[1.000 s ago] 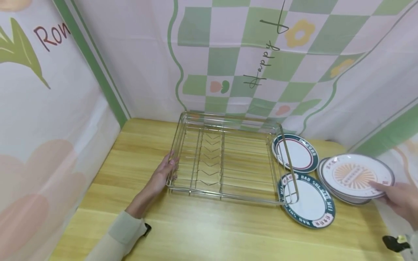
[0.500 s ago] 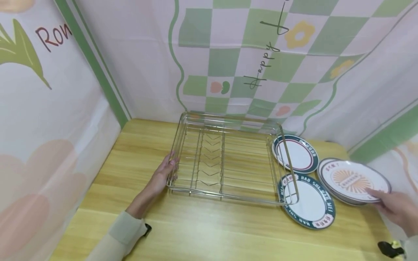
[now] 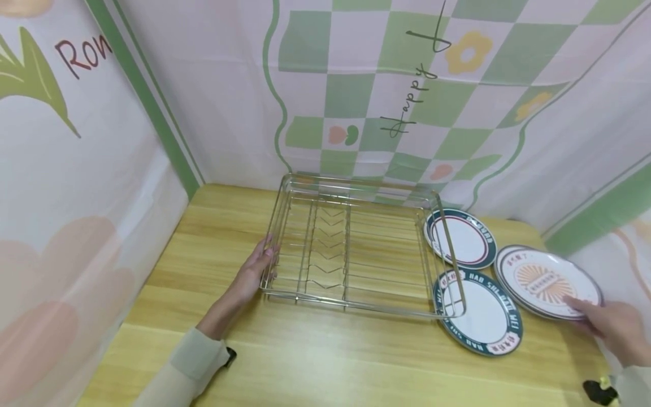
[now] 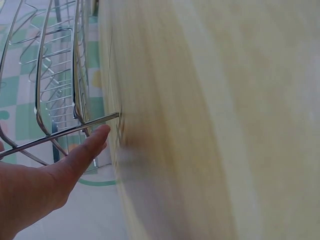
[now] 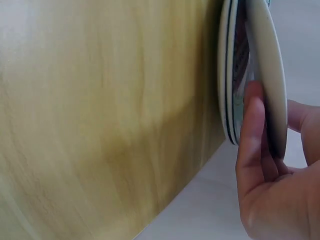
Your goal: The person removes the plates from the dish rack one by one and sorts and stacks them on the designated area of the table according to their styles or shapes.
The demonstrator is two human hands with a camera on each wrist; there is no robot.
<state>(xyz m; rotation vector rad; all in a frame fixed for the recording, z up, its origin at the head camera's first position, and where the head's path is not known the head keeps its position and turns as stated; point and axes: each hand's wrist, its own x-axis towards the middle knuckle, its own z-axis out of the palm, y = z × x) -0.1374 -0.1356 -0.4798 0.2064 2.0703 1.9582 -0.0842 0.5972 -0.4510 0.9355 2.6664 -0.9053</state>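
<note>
A wire dish rack [image 3: 449,244] stands on the wooden table in the head view. At its left end my left hand [image 3: 249,275] grips the side, thumb over the wire; the left wrist view shows a finger laid along the rack wires [image 4: 70,131]. On the right, my right hand [image 3: 617,325] pinches the rim of a white plate [image 3: 546,277] with an orange sunburst, thumb on top and fingers beneath. In the right wrist view this plate [image 5: 271,70] is tilted above more stacked plates [image 5: 226,75], with my fingers [image 5: 252,135] in the gap.
Two green-rimmed plates lie between rack and stack: one in front [image 3: 475,316], one behind [image 3: 460,240]. Both overlap the rack's right end in the head view. A patterned cloth [image 3: 351,96] hangs behind and at both sides of the table [image 3: 325,362].
My right hand has moved slightly left and down with the sunburst plate, which now sits closer over the stack. The left hand and the rack have stayed put.
</note>
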